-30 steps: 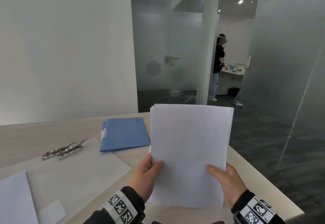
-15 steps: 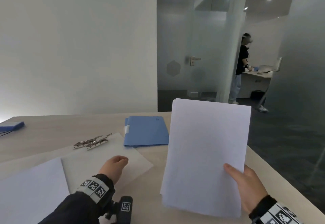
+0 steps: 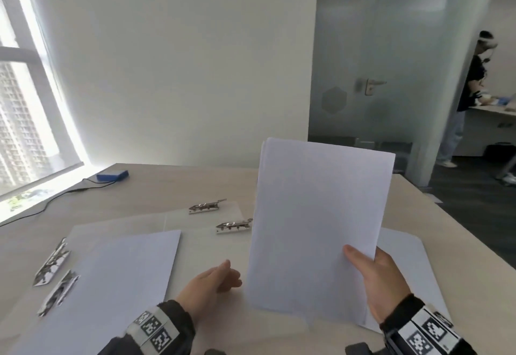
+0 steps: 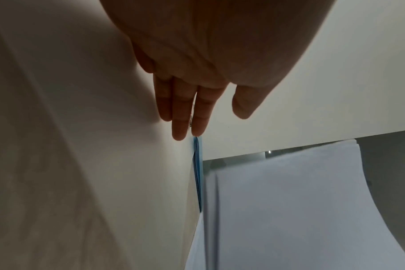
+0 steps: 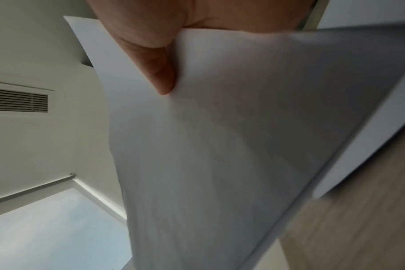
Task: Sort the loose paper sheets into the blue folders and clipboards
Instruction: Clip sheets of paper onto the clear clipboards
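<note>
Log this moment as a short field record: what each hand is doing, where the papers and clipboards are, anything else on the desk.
right hand: grips the paper stack at its lower right edge, thumb in front, stack upright
left hand: holds nothing, fingers straight, low over the desk
clipboards: clear, metal clips, flat on the desk
loose sheet: flat on the near left clipboard
blue folder: only its edge shows, left wrist view
blue box: far left, cable attached
</note>
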Available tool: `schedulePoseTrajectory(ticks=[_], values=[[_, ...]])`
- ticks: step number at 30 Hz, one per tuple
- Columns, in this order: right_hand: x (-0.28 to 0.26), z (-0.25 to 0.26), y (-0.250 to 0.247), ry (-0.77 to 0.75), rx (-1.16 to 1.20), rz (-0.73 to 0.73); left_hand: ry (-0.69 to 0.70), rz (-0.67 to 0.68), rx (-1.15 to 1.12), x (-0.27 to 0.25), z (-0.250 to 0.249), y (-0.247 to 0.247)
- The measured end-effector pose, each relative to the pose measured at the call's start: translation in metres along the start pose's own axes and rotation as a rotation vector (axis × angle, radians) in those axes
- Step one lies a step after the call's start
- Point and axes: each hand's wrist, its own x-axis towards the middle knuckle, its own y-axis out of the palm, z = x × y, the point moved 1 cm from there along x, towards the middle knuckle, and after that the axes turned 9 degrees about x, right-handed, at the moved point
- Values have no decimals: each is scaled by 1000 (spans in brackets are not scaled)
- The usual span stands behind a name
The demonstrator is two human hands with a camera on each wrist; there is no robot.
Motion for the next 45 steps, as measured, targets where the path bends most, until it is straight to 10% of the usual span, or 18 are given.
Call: schedulePoseTrajectory(ticks=[13, 22, 31, 45], values=[[-2, -24, 76, 39, -15, 235, 379, -183, -197, -30, -43, -39], [2, -26, 80, 171, -63, 280, 246, -185, -212, -26, -28, -40], [18, -52, 74, 500, -408, 395, -209, 36, -34, -17, 19, -67], [42, -62, 85, 516, -479, 351, -285, -5, -86, 17, 28, -74]])
